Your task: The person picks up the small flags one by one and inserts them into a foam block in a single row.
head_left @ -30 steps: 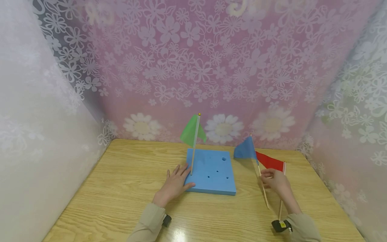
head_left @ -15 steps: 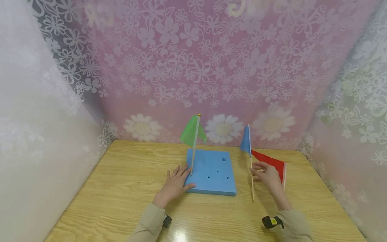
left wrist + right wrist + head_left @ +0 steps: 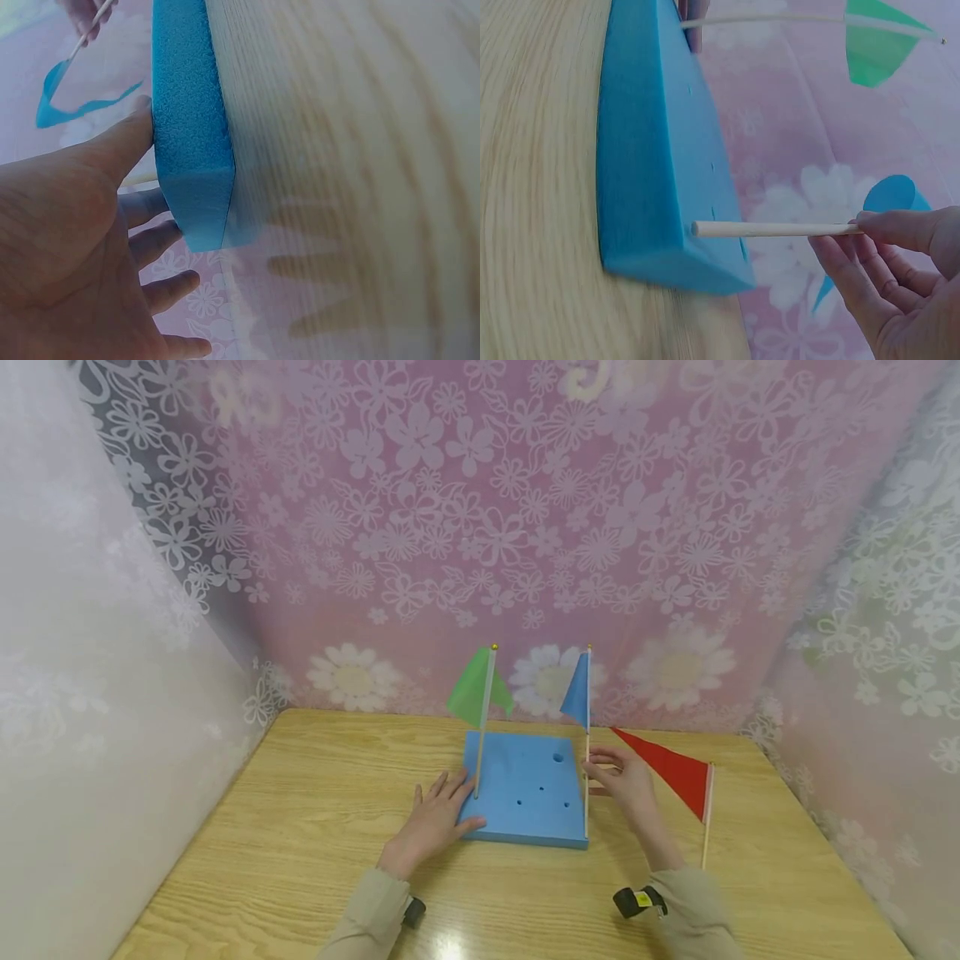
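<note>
A blue foam block (image 3: 510, 827) with several holes lies on the table. My left hand (image 3: 429, 822) rests with spread, straight fingers on its left edge. A green flag (image 3: 469, 687) stands in a hole near that edge, its stick leaning slightly right. My right hand (image 3: 624, 781) pinches the wooden stick of a blue flag (image 3: 577, 693) between thumb and fingers, holding it upright at the block's right edge. In the right wrist view the bare lower end of the stick (image 3: 772, 229) is close over the block's near corner.
A red flag (image 3: 678, 777) on a stick lies on the wooden table (image 3: 300, 827) to the right of my right hand. Behind the table hangs a pink flowered curtain (image 3: 495, 543), with pale curtains at both sides.
My right hand has carried the blue flag leftward from beside the red flag to the block's right edge, and the flag has become upright. The left hand stays in place.
</note>
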Demonstrator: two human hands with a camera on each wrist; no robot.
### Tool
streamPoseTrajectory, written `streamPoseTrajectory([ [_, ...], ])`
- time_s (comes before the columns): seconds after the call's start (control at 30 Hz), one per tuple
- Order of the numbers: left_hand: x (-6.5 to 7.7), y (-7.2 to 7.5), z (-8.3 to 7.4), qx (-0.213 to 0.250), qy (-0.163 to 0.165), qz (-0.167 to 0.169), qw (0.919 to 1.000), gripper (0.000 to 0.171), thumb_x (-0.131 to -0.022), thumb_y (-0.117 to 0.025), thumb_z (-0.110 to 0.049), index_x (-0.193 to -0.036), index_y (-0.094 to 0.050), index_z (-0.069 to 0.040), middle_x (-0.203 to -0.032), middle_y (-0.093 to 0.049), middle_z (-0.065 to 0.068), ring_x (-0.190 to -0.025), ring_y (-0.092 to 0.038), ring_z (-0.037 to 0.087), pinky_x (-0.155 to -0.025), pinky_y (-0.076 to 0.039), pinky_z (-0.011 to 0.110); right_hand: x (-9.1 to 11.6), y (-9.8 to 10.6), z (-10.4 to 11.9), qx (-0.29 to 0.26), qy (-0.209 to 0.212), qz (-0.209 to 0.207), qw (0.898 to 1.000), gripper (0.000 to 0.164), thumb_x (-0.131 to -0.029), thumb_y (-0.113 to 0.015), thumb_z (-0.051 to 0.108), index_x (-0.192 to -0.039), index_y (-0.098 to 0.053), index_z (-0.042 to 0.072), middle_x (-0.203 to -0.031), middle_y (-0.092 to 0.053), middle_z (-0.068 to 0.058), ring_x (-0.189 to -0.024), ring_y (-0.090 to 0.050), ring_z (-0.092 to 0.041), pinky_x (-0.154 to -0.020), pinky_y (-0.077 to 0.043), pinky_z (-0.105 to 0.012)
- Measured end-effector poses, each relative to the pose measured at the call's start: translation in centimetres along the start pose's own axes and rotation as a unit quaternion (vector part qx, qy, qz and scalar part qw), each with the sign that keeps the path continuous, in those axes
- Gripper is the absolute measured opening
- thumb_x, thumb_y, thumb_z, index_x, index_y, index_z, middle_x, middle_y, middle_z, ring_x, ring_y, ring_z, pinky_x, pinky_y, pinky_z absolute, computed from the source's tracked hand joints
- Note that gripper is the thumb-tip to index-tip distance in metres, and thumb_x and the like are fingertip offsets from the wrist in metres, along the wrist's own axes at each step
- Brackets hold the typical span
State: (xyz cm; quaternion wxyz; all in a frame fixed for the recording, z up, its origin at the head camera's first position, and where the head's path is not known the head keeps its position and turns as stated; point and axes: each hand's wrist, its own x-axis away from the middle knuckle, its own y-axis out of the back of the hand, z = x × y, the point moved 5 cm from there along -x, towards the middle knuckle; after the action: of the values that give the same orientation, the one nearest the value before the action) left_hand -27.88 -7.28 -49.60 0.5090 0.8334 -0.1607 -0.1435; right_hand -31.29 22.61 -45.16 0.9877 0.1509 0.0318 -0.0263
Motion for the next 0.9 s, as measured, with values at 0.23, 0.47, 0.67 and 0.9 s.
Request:
streamPoseTrajectory([
  [0.23,0.1,0.0,0.0,0.001,-0.001,-0.003,1.0000,0.072,-0.099,-0.061,-0.047,-0.157,-0.040,-0.010,-0.164,-0.030,0.014,-0.150,-0.023,0.046,-0.110,-0.016,0.080,-0.1,-2.9,1.7,-0.040,0.027,0.007,0.999,0.037,-0.097,-0.069,0.007,-0.130,-0.059,-0.007,-0.120,-0.063,-0.030,-0.088,-0.074,-0.016,-0.076,-0.062,-0.037],
  [0.47,0.2,0.2,0.1,0.002,0.001,-0.006,1.0000,0.071,-0.099,-0.061,-0.046,-0.157,-0.040,-0.010,-0.164,-0.031,0.014,-0.150,-0.023,0.047,-0.110,-0.017,0.080,-0.6,-5.7,3.0,-0.083,0.087,0.009,0.993,0.032,-0.096,-0.070,0.006,-0.125,-0.062,-0.005,-0.116,-0.065,-0.029,-0.091,-0.073,-0.021,-0.075,-0.063,-0.036],
  [0.67,0.1,0.1,0.1,0.000,0.004,-0.003,1.0000,0.071,-0.099,-0.061,-0.047,-0.157,-0.039,-0.011,-0.164,-0.030,0.014,-0.150,-0.023,0.046,-0.111,-0.016,0.079,-1.1,-7.3,3.7,-0.083,0.133,-0.002,0.988,0.029,-0.095,-0.072,0.005,-0.122,-0.064,-0.004,-0.112,-0.068,-0.026,-0.088,-0.073,-0.022,-0.075,-0.063,-0.042],
  [0.9,0.1,0.1,0.0,-0.002,0.002,-0.003,1.0000,0.072,-0.099,-0.061,-0.046,-0.157,-0.040,-0.010,-0.164,-0.030,0.015,-0.150,-0.023,0.047,-0.110,-0.018,0.079,-1.1,-8.3,4.2,-0.093,0.140,-0.008,0.986,0.027,-0.094,-0.071,0.000,-0.120,-0.065,-0.003,-0.111,-0.068,-0.026,-0.095,-0.069,-0.045,-0.075,-0.063,-0.039],
])
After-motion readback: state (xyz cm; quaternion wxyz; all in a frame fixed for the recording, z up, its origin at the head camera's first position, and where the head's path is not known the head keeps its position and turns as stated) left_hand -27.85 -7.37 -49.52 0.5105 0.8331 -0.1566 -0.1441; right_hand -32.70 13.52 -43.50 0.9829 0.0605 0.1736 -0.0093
